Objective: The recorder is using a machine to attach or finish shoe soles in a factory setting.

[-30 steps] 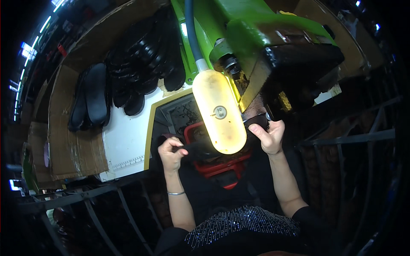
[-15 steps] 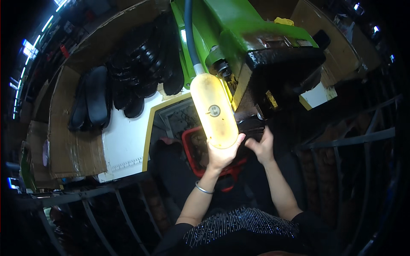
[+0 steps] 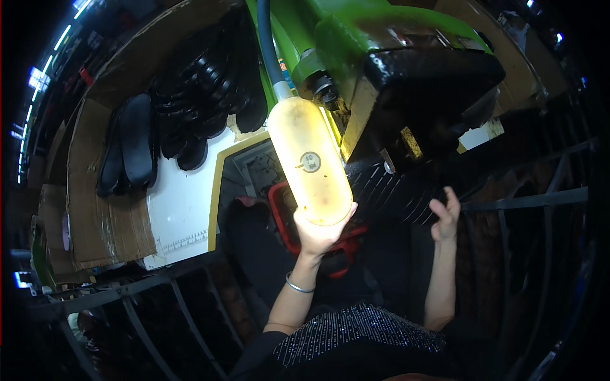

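My left hand (image 3: 318, 237) is at the lower end of a lit, oblong yellow-white lamp (image 3: 310, 149). The lamp hides most of its fingers; the thumb shows at the lamp's right edge. The hand looks closed, but what it grips is out of sight. Right of the lamp, under the green machine (image 3: 346, 38), lies a dark patch with thin pale streaks (image 3: 394, 193), too blurred and dim to name. My right hand (image 3: 446, 219) is raised to the right of that patch, touching nothing, with thumb and fingers apart.
Black shoe soles (image 3: 140, 143) lie on the white table (image 3: 181, 197) at left, beside a larger pile (image 3: 206, 89). Cardboard (image 3: 95, 216) walls them in. A red basket (image 3: 277, 216) stands below the lamp. Metal rails (image 3: 527, 200) run along both sides.
My right hand has moved away to the right from beside the left one. The left hand stays at the lamp's lower end. The streaked dark patch now shows between the hands.
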The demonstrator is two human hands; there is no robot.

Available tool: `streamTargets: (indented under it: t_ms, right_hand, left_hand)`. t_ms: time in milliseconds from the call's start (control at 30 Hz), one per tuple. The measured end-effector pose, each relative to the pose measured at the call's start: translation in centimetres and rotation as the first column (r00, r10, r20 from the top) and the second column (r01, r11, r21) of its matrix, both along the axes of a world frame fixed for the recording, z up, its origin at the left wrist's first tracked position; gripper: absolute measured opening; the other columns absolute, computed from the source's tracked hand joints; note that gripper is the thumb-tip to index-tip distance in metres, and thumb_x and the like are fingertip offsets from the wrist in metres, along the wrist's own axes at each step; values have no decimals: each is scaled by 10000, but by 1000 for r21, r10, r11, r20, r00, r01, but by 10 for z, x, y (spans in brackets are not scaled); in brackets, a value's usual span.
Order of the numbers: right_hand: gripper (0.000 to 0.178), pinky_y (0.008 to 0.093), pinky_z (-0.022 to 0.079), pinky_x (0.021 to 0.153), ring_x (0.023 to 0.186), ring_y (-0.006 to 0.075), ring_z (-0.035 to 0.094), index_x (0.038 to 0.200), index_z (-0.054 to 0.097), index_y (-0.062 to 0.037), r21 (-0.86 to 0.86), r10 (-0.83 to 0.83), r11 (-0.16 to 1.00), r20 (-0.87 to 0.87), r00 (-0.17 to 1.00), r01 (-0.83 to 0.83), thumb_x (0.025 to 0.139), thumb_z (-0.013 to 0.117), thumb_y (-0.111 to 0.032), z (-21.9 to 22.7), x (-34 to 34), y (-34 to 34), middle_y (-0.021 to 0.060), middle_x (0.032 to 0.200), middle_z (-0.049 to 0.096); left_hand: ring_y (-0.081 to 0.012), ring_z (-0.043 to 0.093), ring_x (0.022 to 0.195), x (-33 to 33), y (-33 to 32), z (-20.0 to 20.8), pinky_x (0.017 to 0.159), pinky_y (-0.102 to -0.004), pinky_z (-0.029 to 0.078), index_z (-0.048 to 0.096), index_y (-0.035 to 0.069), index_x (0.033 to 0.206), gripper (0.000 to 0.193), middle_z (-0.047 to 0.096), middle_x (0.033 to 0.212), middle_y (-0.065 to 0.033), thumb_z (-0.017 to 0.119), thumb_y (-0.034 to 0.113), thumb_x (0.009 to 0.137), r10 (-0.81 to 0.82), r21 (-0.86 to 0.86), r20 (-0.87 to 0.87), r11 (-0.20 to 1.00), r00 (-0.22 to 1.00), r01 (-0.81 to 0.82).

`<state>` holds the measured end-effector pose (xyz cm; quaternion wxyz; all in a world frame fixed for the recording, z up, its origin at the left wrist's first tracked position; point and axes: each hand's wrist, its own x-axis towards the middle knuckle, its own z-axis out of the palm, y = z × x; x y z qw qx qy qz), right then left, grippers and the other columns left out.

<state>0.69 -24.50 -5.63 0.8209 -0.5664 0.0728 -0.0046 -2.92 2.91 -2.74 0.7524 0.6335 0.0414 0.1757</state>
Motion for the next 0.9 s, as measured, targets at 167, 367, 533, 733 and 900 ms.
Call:
streamTargets:
  t_ms: [167,367,533,733,900]
  right_hand:
    - [300,226,509,682,731,110,608,1028,524,18,-166,104,983,146,984,-80,760,658,26,54,45,5,64,874,614]
    - [340,220,509,681,729,107,613,1029,521,22,-172,219,968,215,952,-184,734,690,31,78,60,47,79,863,637]
    - [363,242,511,706,782,121,619,1017,518,37,-242,371,918,245,896,-314,708,707,11,83,53,82,104,891,642]
    - [525,227,495,707,801,107,597,1021,439,-7,-318,462,879,380,801,-355,640,800,9,68,48,121,78,906,610]
    - [671,243,519,701,783,133,630,1057,393,10,-469,433,846,332,838,-252,586,865,-65,69,38,134,98,819,636]
  left_hand:
    - [-144,620,857,-6,21,11,804,-271,503,566,-44,1050,403,648,960,-110,755,-31,694,-107,68,29,992,994,105]
    - [-140,629,885,-17,49,11,824,-276,491,606,-68,998,311,668,971,-121,733,-42,716,-12,-39,43,999,999,14]
    - [-115,602,792,-44,83,-9,776,-250,479,587,-45,963,271,651,902,-86,705,-53,720,51,-195,16,980,999,-47]
    - [-104,592,755,-70,109,-58,730,-236,479,569,3,846,209,642,849,-64,708,-74,709,-22,-332,-135,943,991,-25]
    - [-118,627,798,-73,82,-96,743,-254,512,625,-48,964,325,670,902,-80,773,-37,675,-129,-89,-346,991,929,104]
